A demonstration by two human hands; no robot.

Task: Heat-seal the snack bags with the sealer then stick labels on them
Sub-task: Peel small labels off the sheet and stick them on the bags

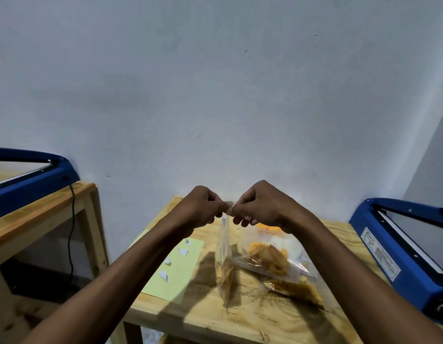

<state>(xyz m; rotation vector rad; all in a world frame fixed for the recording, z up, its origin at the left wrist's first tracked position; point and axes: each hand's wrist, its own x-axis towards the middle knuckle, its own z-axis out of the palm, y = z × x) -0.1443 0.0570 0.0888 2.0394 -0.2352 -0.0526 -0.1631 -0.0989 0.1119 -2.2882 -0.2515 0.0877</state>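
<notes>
In the head view, low in the centre of the frame, the left hand (203,207) and the right hand (259,206) meet with fingers curled, each pinching the top edge of a clear snack bag (224,264) that hangs edge-on between them, its bottom at or just above the wooden table (265,316). Just right of it, more filled snack bags (277,264) lie flat in a loose heap on the same table. At lower centre-left a pale green label sheet (177,266) lies on the table with several small white labels (183,251) on it. One blue sealer (401,254) sits at the right edge of the frame with its arm raised; a second blue sealer (29,180) stands on another wooden bench (66,207) at the left edge. I judge the bag mouth is being pulled flat for sealing. The risk from here is a creased or folded mouth, or crumbs caught in the seam line, giving a weak seal; a slipping pinch could also drop the bag and spill its contents.
</notes>
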